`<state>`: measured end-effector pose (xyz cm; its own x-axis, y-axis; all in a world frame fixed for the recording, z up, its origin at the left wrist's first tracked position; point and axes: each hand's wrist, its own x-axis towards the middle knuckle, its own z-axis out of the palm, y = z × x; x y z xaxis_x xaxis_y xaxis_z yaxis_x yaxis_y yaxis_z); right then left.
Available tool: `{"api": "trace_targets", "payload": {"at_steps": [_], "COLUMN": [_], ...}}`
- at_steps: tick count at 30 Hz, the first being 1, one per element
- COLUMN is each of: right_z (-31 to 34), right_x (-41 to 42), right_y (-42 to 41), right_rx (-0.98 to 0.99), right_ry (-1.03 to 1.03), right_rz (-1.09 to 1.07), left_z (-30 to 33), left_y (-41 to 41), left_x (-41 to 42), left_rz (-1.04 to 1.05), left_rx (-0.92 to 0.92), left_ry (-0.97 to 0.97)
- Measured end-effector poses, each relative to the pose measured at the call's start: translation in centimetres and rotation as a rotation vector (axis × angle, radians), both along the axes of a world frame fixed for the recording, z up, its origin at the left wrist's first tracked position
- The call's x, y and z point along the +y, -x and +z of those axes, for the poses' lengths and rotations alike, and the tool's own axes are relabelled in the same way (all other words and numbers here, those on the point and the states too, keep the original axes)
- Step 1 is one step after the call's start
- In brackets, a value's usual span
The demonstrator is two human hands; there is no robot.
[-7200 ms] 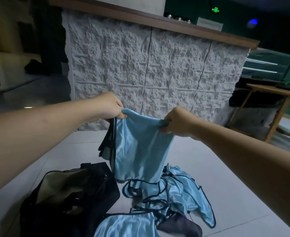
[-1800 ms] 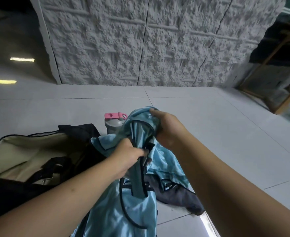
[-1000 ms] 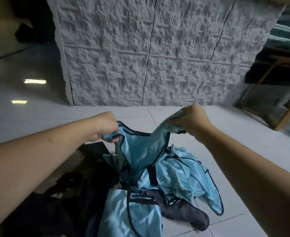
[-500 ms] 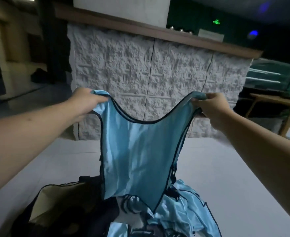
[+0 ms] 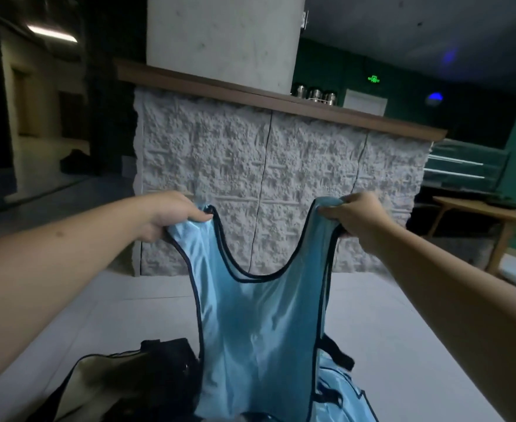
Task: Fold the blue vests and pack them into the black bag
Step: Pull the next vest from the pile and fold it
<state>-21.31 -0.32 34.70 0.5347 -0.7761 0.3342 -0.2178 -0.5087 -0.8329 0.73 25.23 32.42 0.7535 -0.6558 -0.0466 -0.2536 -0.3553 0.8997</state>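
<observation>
1. Your left hand point(image 5: 171, 216) is clenched round one shoulder strap of the blue vest point(image 5: 258, 339), and your right hand point(image 5: 355, 216) pinches the other strap; you hold the vest up in front of you, spread between them, its dark-trimmed neckline dipping in the middle.
2. The vest hangs flat and unfolded, its lower edge out of view at the bottom of the view.
3. The black bag point(image 5: 171, 353) lies open on the floor at lower left, just beside the hanging vest; its pale lining point(image 5: 98, 388) shows, and what lies inside it cannot be told from here.
4. More blue vests point(image 5: 339, 394) lie heaped on the floor at lower right, partly hidden behind the one you hold.
5. The floor point(image 5: 387, 315) is pale tile.
6. Ahead of you stands a counter point(image 5: 281, 178) faced in rough white stone with a wooden top; metal canisters point(image 5: 314, 94) sit on it by a concrete pillar point(image 5: 220, 41).
7. A wooden table point(image 5: 488, 210) stands at the right, and a green sign point(image 5: 373, 78) glows in the dim room.
</observation>
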Motion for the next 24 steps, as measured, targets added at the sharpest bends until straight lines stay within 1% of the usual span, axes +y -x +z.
{"api": "trace_targets", "payload": {"at_steps": [3,7,9,11,12,14,15,18,20,22,24], "right_z": [-0.6,-1.8,-2.5,-2.9,-3.0,-3.0,-2.9,-2.5,-2.1,-1.6,-1.1], "right_x": [1.6,5.0,6.9,8.5,9.2,10.3,10.6,11.2,11.4,11.4,11.4], "right_y": [-0.5,-2.0,-2.9,-3.6,-3.8,-4.0,-4.0,-4.0,-4.0,-4.0,-3.9], "right_rx": [0.053,0.144,0.181,0.189,0.190,0.187,0.179,0.140,0.069,0.046,0.054], "right_ry": [-0.019,0.007,0.002,-0.062,-0.104,-0.190,-0.235,-0.365,-0.465,-0.528,-0.571], "right_rz": [0.011,0.099,0.142,0.188,0.214,0.263,0.285,0.373,0.442,0.485,0.525], "left_z": [-0.7,-1.2,-1.1,-1.2,-1.2,-1.6,-1.9,-1.8,-1.4,-1.0,-1.2], "left_y": [1.1,3.5,5.0,6.1,6.3,6.4,6.2,6.3,6.6,7.0,7.1], "left_x": [-0.7,-2.4,-3.2,-4.0,-4.3,-4.8,-5.0,-4.8,-4.2,-3.3,-2.8], "left_rz": [0.024,0.015,-0.036,-0.085,-0.100,-0.079,-0.063,-0.084,-0.119,-0.230,-0.318], "left_rx": [0.051,0.002,-0.013,-0.060,-0.111,-0.221,-0.230,-0.113,-0.009,0.080,0.095], "left_ry": [0.040,0.065,0.054,0.032,0.008,-0.011,0.000,0.069,0.088,0.129,0.183]}}
